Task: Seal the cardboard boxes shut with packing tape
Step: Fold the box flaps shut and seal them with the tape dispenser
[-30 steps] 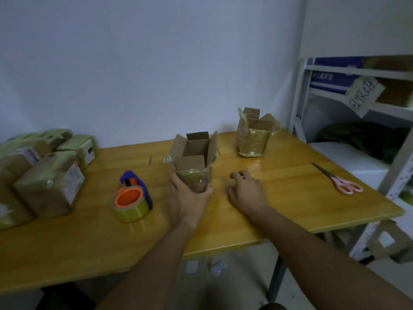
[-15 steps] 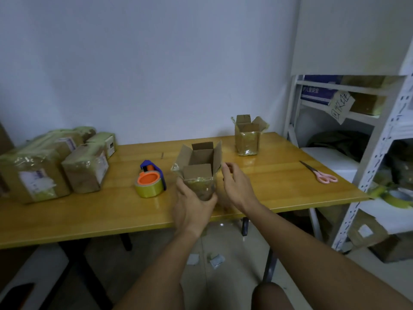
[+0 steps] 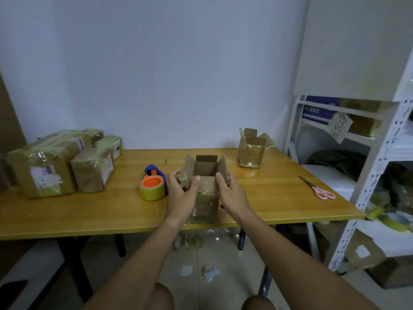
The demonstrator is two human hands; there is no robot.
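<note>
Crinkled, tape-glossed cardboard box (image 3: 205,198), flaps up, between left hand (image 3: 182,195) and right hand (image 3: 232,194).

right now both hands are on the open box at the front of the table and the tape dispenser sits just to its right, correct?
Not quite. In the head view both the left hand and the right hand do hold the open box at the table's front edge, but the tape dispenser sits just to its left, not its right.

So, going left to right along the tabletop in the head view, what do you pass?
Taped parcels → tape dispenser → left hand → open box → right hand → second open box → pink scissors.
</note>
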